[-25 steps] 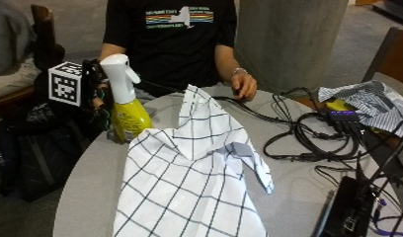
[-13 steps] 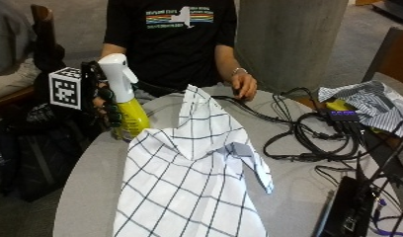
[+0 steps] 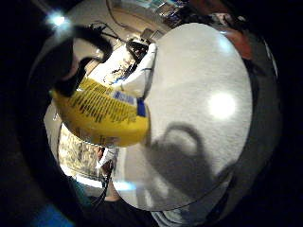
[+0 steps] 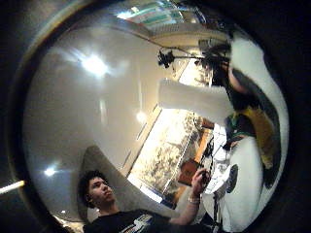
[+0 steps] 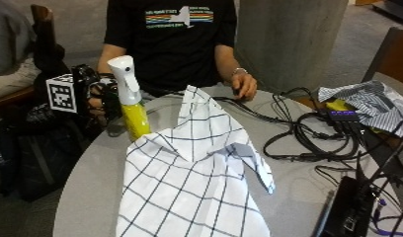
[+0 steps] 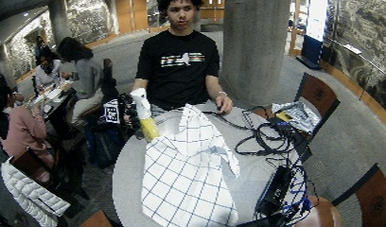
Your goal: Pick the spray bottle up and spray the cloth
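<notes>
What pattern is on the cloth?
White cloth with a dark grid check; outside view shows it best.

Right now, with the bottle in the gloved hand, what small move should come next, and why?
Probably turn the spray bottle so its white nozzle faces the checked cloth, then squeeze. The gloved right hand grips the bottle upright at the table's edge beside the cloth, and the nozzle seems to point away from it.

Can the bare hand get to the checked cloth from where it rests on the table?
Probably yes: the bare hand rests on the table right beside the peak of the checked cloth, with only thin cables nearby.
</notes>
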